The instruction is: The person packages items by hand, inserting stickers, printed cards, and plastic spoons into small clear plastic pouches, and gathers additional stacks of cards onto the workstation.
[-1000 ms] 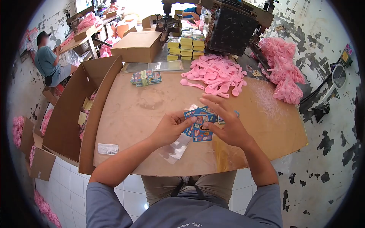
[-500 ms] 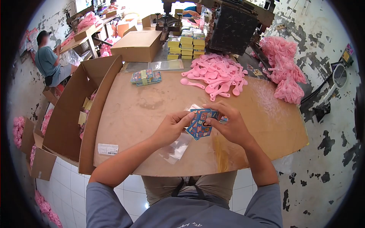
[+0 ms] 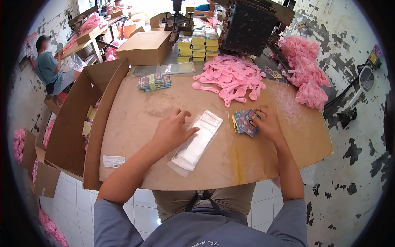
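My left hand (image 3: 173, 127) hovers over the cardboard sheet with its fingers apart and nothing in them. Its thumb reaches the edge of a stack of clear plastic bags (image 3: 199, 142) lying aslant in front of me. To the right, my right hand (image 3: 269, 123) has its thumb and fingers closed on a blue printed card (image 3: 249, 126). That card is at a small fanned pile of similar cards (image 3: 238, 120); whether it rests fully on them I cannot tell.
Pink plastic spoons (image 3: 232, 78) lie heaped at the back. A banded bundle of cards (image 3: 154, 82) sits back left, by a clear plastic sheet (image 3: 177, 68). Stacked card packs (image 3: 198, 45) stand farther back. A tall open carton (image 3: 66, 136) borders the left; bagged pink spoons (image 3: 310, 96) lie right.
My hands have separated: the right carried the cards rightward to the small pile, while the left let go and moved left. The plastic bags are now uncovered.
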`<state>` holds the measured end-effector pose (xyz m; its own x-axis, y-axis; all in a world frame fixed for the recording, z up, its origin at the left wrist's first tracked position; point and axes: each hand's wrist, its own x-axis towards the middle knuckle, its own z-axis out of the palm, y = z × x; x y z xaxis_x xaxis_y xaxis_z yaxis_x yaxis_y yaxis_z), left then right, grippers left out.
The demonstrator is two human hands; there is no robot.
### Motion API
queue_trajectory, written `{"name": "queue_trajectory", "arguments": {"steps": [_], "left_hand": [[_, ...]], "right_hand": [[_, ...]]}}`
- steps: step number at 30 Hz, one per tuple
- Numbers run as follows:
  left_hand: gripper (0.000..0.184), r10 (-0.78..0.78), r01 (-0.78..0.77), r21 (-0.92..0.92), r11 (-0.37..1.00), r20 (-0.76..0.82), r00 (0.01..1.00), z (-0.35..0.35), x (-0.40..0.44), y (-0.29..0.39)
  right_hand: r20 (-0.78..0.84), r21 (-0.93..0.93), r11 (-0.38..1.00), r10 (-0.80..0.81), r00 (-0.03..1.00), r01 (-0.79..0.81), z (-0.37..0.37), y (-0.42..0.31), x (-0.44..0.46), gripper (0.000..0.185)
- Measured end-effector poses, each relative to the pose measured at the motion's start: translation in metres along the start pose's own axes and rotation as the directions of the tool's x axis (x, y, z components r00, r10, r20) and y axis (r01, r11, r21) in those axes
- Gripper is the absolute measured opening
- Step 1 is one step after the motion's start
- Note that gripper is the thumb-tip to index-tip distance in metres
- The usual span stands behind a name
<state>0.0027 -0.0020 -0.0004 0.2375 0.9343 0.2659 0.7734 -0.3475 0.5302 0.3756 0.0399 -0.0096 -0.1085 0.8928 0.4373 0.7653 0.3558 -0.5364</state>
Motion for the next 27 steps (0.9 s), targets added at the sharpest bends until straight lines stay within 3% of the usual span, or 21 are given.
{"name": "queue_trajectory", "arguments": {"steps": [1, 4, 7, 10, 12, 16, 19, 22, 25, 27], "left_hand": [[0.044, -0.039, 0.037, 0.027, 0.999, 0.070, 0.997, -0.004, -0.001, 0.000], [0.042, -0.060, 0.062, -0.009, 0.998, 0.180, 0.982, -0.004, 0.001, -0.011], [0.036, -0.052, 0.079, -0.107, 0.991, 0.234, 0.971, -0.004, 0.005, -0.016], [0.030, -0.079, 0.126, -0.164, 0.978, 0.267, 0.960, -0.008, 0.007, -0.012], [0.028, -0.103, 0.157, -0.198, 0.967, 0.260, 0.960, -0.008, 0.007, -0.010], [0.026, -0.105, 0.150, -0.221, 0.964, 0.203, 0.974, -0.006, 0.007, -0.008], [0.024, -0.099, 0.142, -0.221, 0.965, 0.197, 0.975, -0.002, 0.007, -0.012], [0.021, -0.143, 0.198, -0.260, 0.945, 0.215, 0.966, 0.000, 0.011, -0.016], [0.018, -0.213, 0.290, -0.348, 0.892, 0.242, 0.947, -0.006, 0.017, -0.014], [0.016, -0.188, 0.269, -0.482, 0.834, 0.210, 0.960, -0.004, 0.019, -0.019]], "right_hand": [[-0.051, -0.173, 0.975, -0.148, 0.988, 0.138, 0.004, 0.004, -0.001, 0.029], [-0.056, -0.157, 0.982, -0.119, 0.991, 0.109, -0.001, 0.000, 0.000, 0.027], [0.103, 0.050, 0.997, 0.051, 0.993, -0.057, -0.020, -0.017, 0.008, 0.025], [0.368, 0.110, 0.977, 0.128, 0.921, -0.180, -0.043, -0.054, 0.015, 0.022], [0.388, 0.228, 0.966, 0.026, 0.921, -0.123, -0.040, -0.078, 0.016, 0.021], [0.291, 0.367, 0.928, -0.179, 0.940, 0.063, 0.001, -0.094, 0.024, 0.018], [0.331, 0.627, 0.767, -0.107, 0.938, -0.134, 0.044, -0.084, 0.032, 0.014], [0.330, 0.675, 0.704, -0.020, 0.944, -0.221, 0.065, -0.082, 0.033, 0.012], [0.232, 0.798, 0.558, 0.064, 0.971, -0.228, 0.084, -0.085, 0.022, 0.014], [0.131, 0.808, 0.572, 0.059, 0.990, -0.141, 0.088, -0.085, 0.019, 0.015]]}}
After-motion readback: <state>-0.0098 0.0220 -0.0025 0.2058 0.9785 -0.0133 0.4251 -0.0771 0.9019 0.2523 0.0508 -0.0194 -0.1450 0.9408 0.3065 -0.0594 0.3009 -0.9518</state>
